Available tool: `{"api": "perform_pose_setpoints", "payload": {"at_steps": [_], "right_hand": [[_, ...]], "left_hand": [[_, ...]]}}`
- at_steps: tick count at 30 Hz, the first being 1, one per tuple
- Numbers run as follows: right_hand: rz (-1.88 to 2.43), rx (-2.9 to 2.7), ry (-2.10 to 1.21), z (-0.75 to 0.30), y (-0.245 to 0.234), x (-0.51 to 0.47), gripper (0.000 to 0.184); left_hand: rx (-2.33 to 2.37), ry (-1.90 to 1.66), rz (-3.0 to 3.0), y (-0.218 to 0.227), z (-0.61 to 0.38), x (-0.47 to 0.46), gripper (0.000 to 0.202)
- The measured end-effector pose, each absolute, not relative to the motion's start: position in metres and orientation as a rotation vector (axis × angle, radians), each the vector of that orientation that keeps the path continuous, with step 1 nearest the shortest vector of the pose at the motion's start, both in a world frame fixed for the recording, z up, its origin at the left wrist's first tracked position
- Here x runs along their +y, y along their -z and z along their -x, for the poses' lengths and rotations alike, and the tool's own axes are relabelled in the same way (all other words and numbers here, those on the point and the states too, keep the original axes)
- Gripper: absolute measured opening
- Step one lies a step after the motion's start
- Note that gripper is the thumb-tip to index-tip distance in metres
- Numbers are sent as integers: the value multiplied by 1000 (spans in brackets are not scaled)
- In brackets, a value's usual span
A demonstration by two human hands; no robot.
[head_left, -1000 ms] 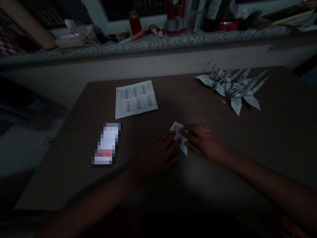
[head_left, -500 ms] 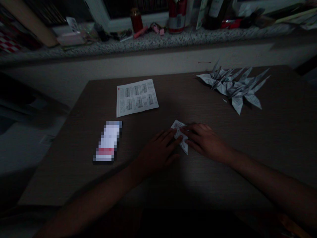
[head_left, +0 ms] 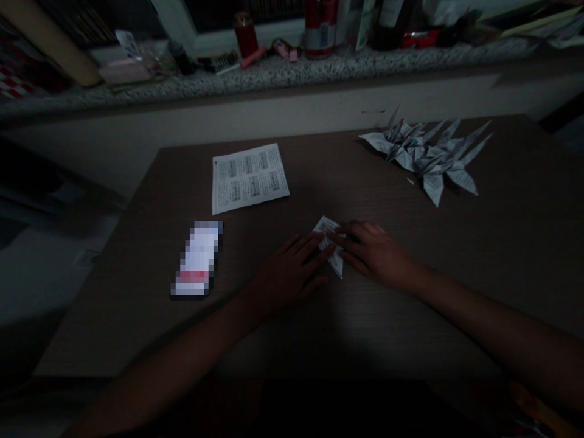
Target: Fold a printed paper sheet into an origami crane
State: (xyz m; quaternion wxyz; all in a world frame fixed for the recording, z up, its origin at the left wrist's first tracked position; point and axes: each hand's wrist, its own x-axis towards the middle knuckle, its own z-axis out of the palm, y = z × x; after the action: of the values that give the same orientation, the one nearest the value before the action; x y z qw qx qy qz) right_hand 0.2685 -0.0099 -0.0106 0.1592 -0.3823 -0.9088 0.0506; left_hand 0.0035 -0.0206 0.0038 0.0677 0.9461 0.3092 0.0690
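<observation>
A small folded piece of printed paper [head_left: 336,264] lies flat on the dark wooden table, pointed at its near end. My left hand [head_left: 292,271] rests flat from the left, its outstretched fingertips on the paper's left edge. From the right, my right hand [head_left: 371,252] lays its extended fingers on the paper's right side. The fingers of both hands cover part of the paper's middle. Beyond them to the right sits a cluster of folded paper cranes [head_left: 429,155] with pointed wings and tails.
A flat printed sheet [head_left: 250,178] lies at the table's back left. Nearer on the left is a phone [head_left: 196,258] with its lit screen blurred out. Behind the table, a speckled stone sill [head_left: 274,76] carries a red can [head_left: 320,27], a bottle and small clutter.
The whole view has shifted slightly. Both hands stay on the folded paper, with only small finger movement over it.
</observation>
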Motion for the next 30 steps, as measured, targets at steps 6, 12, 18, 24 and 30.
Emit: {"api": "perform_pose_setpoints", "payload": {"at_steps": [6, 12, 18, 24, 30], "right_hand": [[1087, -2629, -108, -269, 12, -8, 51], [1077, -2635, -61, -269, 13, -8, 50], [1091, -2642, -43, -267, 13, -8, 50], [1081, -2645, -61, -268, 13, -8, 51], [1094, -2646, -71, -268, 12, -8, 51]], "left_hand": [[920, -208, -2850, -1, -4, -21, 59], [911, -243, -2800, -4, -1, -20, 58], [841, -228, -2757, -9, 6, -12, 57], [742, -221, -2758, -13, 11, -5, 48], [660, -270, -2801, -9, 16, -4, 47]]}}
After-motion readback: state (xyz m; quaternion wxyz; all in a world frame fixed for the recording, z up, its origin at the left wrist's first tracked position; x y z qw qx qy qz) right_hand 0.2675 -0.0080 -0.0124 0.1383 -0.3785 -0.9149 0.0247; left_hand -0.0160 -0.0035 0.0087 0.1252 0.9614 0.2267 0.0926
